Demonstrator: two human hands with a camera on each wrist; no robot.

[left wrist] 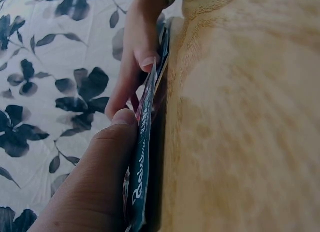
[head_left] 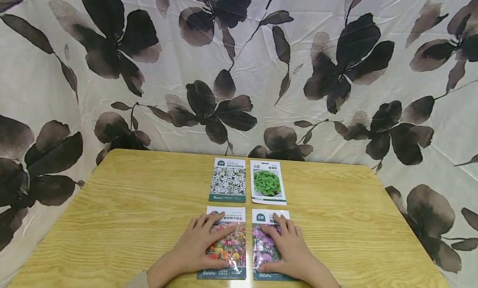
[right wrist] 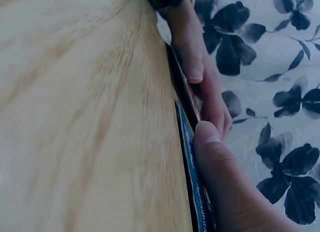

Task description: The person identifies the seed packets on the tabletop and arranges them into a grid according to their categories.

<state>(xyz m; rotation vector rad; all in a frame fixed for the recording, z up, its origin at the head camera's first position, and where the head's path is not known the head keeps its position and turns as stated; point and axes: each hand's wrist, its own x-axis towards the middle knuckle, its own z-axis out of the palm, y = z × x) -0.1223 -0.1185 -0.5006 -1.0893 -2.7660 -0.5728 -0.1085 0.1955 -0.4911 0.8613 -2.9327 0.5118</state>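
My left hand (head_left: 198, 245) rests on a seed packet with mixed bright flowers (head_left: 234, 248), fingers spread over its left side. Beside it, my right hand (head_left: 293, 252) lies on a seed packet with purple flowers (head_left: 264, 248), the thumb near its lower edge. In the left wrist view the left thumb (left wrist: 102, 157) touches the packet's face by the dark green lower band (left wrist: 142, 167). The right wrist view shows the right thumb (right wrist: 220, 167) against its packet's teal band (right wrist: 192, 172). Both packets lie on the table, their outer parts partly covered by the hands.
Two more seed packets lie farther back: one with white flowers (head_left: 228, 180) on the left, one with a green leafy plant (head_left: 267, 182) on the right. All rest on a wooden table (head_left: 130, 213). A floral cloth (head_left: 269, 72) hangs behind it.
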